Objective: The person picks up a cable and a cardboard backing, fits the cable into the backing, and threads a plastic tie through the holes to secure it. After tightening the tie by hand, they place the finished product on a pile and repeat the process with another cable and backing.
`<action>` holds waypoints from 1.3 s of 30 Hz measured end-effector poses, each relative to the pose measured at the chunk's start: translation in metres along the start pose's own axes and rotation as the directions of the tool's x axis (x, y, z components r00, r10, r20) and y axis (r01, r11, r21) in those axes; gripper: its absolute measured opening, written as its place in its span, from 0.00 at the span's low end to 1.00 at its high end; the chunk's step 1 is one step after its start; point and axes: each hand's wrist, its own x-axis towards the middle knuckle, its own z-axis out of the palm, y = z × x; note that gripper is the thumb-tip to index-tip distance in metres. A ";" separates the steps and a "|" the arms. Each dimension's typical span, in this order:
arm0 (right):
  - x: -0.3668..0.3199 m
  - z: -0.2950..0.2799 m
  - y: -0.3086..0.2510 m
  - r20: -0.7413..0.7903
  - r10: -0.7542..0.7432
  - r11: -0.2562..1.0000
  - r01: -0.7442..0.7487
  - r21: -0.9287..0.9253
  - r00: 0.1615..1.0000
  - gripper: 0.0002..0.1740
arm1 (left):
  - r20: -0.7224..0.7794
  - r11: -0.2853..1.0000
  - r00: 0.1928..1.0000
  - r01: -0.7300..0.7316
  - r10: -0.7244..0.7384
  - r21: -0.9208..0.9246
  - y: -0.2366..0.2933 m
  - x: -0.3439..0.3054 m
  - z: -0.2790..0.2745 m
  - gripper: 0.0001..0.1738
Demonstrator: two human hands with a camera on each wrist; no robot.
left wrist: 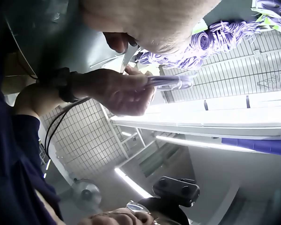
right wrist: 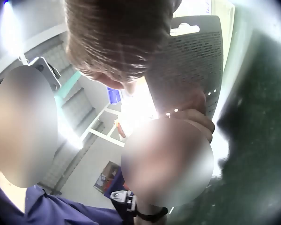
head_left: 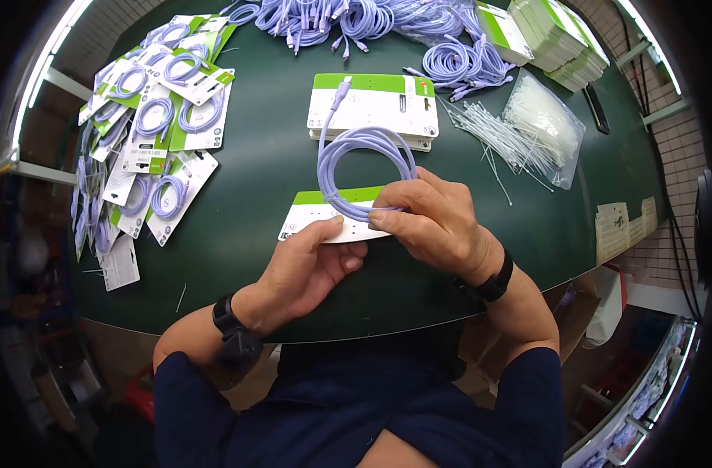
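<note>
In the head view my right hand [head_left: 442,222] pinches a coiled lavender cable [head_left: 325,168] between thumb and forefinger, its connector end pointing up and away. The coil overlaps a white and green packaging card [head_left: 309,217]. My left hand [head_left: 293,273] grips this card by its near edge, thumb on top and fingers curled underneath. In the left wrist view the cable [left wrist: 171,82] appears edge-on in the right hand. The right wrist view shows the printed back of the card [right wrist: 192,61], with its hanging hole.
Beyond the hands lies a stack of cards [head_left: 371,109]. Carded cables [head_left: 153,117] are heaped at left, loose cable coils [head_left: 457,62] at the back. White cable ties [head_left: 492,132], a clear bag of ties [head_left: 547,125] and card stacks [head_left: 559,39] sit at right.
</note>
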 end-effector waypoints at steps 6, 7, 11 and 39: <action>0.024 -0.020 -0.003 0.155 0.204 0.975 -0.215 0.056 0.967 0.19 | 0.136 0.954 0.971 -0.221 0.196 0.204 0.011 0.002 0.004 0.16; 0.028 -0.025 -0.004 0.158 0.238 0.969 -0.245 0.026 0.958 0.19 | 0.139 0.920 0.958 -0.280 0.250 0.274 0.015 0.002 0.010 0.16; 0.031 -0.031 -0.005 0.149 0.269 0.963 -0.262 -0.067 0.952 0.18 | 0.235 0.845 0.926 -0.368 0.296 0.387 0.025 0.012 0.027 0.15; 0.013 -0.016 0.012 0.085 0.423 0.886 -0.431 0.171 0.902 0.17 | 0.428 0.535 0.680 -0.733 0.596 0.420 0.031 0.065 0.045 0.29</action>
